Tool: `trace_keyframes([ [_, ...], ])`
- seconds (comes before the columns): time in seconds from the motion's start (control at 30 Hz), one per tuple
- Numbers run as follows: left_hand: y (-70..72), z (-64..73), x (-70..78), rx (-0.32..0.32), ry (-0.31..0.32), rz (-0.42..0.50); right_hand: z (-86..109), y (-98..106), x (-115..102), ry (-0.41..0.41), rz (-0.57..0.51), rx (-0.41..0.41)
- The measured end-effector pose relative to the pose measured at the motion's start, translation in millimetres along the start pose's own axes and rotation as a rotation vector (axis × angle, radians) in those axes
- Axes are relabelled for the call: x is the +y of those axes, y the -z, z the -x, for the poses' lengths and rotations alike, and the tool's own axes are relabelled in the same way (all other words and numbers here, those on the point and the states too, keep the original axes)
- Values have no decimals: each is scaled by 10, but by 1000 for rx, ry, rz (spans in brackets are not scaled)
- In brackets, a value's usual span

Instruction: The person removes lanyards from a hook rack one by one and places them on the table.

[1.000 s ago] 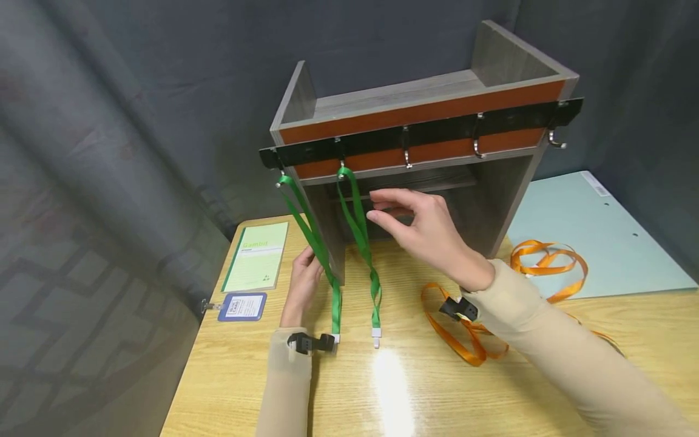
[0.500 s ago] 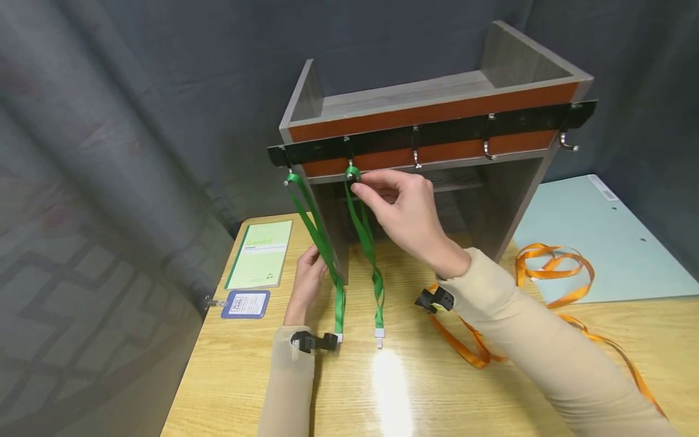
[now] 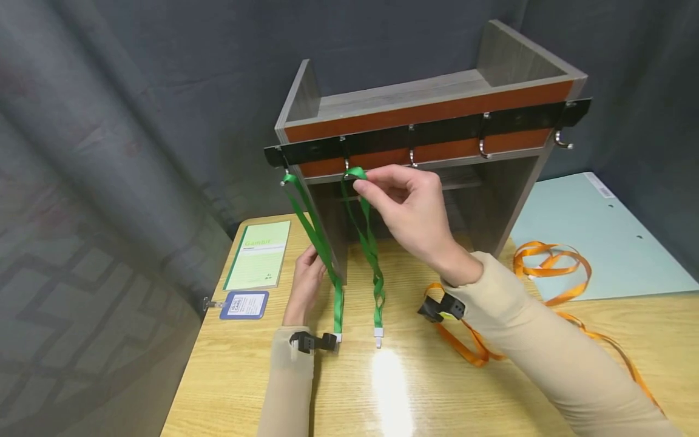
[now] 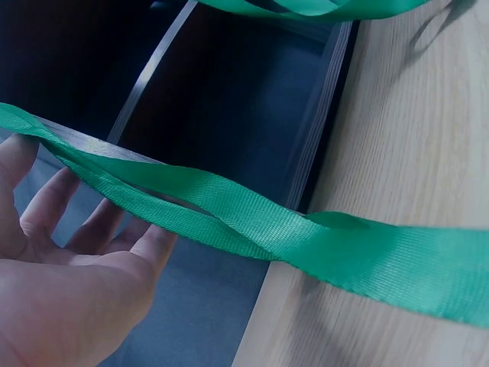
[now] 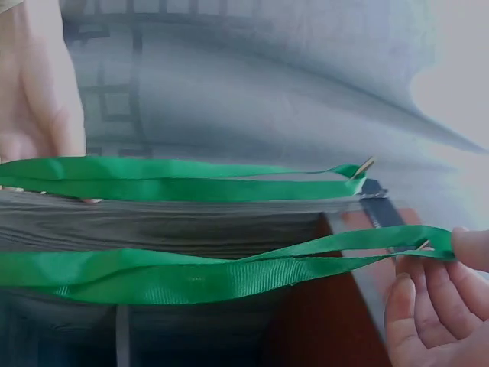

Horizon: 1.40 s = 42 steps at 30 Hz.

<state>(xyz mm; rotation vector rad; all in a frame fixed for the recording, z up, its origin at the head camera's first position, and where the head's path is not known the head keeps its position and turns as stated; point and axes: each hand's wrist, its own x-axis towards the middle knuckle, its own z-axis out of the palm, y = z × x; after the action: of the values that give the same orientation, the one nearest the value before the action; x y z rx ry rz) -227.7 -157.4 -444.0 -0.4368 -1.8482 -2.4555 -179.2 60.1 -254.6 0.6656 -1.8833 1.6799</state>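
Observation:
My right hand (image 3: 412,203) pinches the top loop of a green lanyard (image 3: 369,249) between thumb and fingers, right at the second hook from the left. In the right wrist view the hook tip (image 5: 424,245) shows inside that loop. Another green lanyard (image 3: 314,233) hangs from the leftmost hook, its white clip low by the left wrist. Behind this strap, my left hand (image 3: 307,282) rests with relaxed fingers at the shelf's left side panel; the left wrist view has the fingertips (image 4: 157,238) partly hidden by the green strap.
A grey wooden shelf (image 3: 377,100) carries a black hook rail (image 3: 448,130); three right-hand hooks bear nothing. Orange lanyards (image 3: 568,276) lie at right, partly on a pale blue folder (image 3: 595,243). A green notebook (image 3: 256,258) and a blue-framed card holder (image 3: 244,305) lie left.
My right hand has moved left to the second green lanyard and taken hold of its top loop, which now spreads rightward from the hook. My left hand stays at the panel.

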Motion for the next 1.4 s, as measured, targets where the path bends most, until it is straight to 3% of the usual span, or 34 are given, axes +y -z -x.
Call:
trace_keyframes([
  [0.23,8,1,7,-5,-1,-2,-6,22,-151,28,-16,-11],
  [0.5,7,-3,8,-2,11,-1,-29,114,-326,123,-14,-26],
  [0.73,0,3,19,0,16,-10,-138,217,-444,183,45,-32],
  [1.0,7,3,30,-7,28,-8,-269,301,-615,166,78,-38],
  [1.17,6,-1,53,-14,53,-7,-382,382,-646,220,68,-72],
  [1.4,-77,52,201,-20,53,-33,-468,402,-708,148,38,-55],
])
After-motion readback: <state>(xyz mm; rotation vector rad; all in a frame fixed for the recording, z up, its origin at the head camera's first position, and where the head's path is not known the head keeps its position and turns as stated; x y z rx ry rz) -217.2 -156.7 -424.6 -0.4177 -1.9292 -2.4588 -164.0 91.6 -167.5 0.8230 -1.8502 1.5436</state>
